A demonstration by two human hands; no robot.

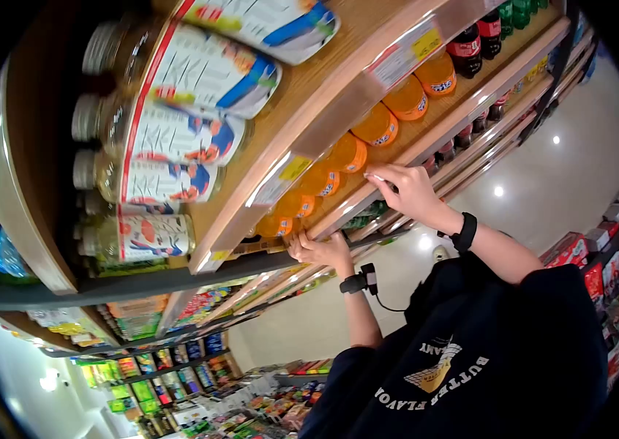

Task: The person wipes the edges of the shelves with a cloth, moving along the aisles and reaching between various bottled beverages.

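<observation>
My left hand [320,251] is at the near end of a shelf's front edge strip [346,212], its fingers bent round the strip. Farther along the same strip, my right hand [406,192] is closed, with thumb and fingertips pinched at the edge. Just behind the strip stands a row of orange soda bottles [375,124], seen mostly as their lower parts and labels. Neither hand grips a bottle. Black bands circle both wrists, and the left one carries a small device with a cable.
The view is tipped sideways. Clear bottles with white labels [178,139] fill the shelf above, whose front carries price tags [406,58]. Dark cola bottles [464,51] stand beyond the orange ones. Packaged goods [156,380] line other shelves. A pale floor [529,168] shows behind my arms.
</observation>
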